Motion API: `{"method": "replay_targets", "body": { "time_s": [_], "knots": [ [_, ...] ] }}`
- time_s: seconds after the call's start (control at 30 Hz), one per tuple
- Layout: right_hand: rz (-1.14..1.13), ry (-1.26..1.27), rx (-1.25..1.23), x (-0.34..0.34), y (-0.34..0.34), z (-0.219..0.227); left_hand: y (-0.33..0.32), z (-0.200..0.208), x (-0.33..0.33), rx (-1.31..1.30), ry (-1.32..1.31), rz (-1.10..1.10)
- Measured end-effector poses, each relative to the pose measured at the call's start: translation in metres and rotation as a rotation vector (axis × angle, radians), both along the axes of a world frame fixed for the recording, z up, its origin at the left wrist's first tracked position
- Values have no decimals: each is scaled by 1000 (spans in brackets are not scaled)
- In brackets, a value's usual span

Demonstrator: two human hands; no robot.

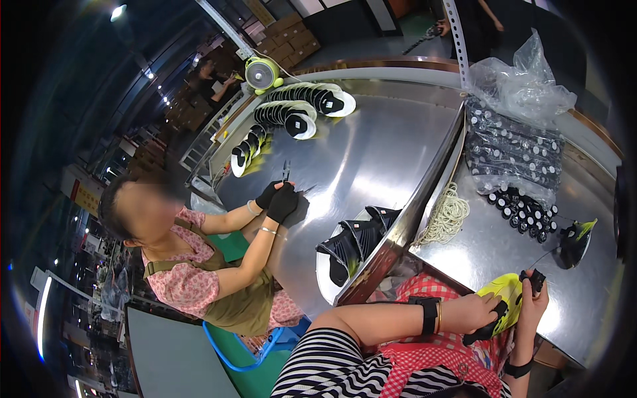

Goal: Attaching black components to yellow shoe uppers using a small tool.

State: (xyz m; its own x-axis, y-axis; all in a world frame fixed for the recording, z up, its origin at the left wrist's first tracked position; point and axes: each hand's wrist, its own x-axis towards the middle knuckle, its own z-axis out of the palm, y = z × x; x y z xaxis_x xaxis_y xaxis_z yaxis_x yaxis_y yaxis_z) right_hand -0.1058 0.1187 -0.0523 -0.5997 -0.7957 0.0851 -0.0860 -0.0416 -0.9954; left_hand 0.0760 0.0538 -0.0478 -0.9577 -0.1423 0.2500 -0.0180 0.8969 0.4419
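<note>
Low on the right, my left hand [466,313] is closed on a yellow-and-black shoe upper [502,290], its fingers over the black edge. My right hand [530,310] grips the upper's other side and pinches a small black piece [533,281] at its top end. A thin dark cord runs up from near this piece. Just beyond my right hand, another black, white and yellow shoe upper [574,244] stands on the metal table [567,312]. Fingertips behind the held upper are hidden.
Small black parts [521,211] spill from a clear plastic bag [514,149]. Cream cord [450,215] lies coiled beside the raised table edge [391,249]. Shoe uppers [358,242] sit left of it; more stand in rows [288,113]. A co-worker's gloved hands [279,199] hold a small pointed tool [286,170].
</note>
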Motion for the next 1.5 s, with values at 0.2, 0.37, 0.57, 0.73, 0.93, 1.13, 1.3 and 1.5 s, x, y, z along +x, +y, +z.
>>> {"method": "replay_targets", "body": {
  "time_s": [0.2, 0.37, 0.57, 0.73, 0.93, 1.13, 1.3, 1.5],
  "knots": [
    [51, -21, 7, 4, 6, 8, -6, -3, -5, 157, 225, 70],
    [139, -15, 44, 6, 13, 17, -18, 0, -4, 248, 78, 161],
    [271, 197, 179, 21, 23, 53, -20, 16, -2, 167, 105, 268],
    [292, 297, 186, 19, 21, 54, -17, 31, -5, -86, 348, 192],
    [211, 102, 69, 22, 20, 61, -21, 53, -12, 130, 353, 357],
    [122, 719, -42, 33, 17, 74, -25, 57, -14, 112, 362, 251],
    [59, 467, 32, 23, 11, 61, -25, 58, -16, 314, 324, 449],
    [154, 23, 107, -2, 10, 64, -22, 79, -12, 190, 474, 77]
  ]
}}
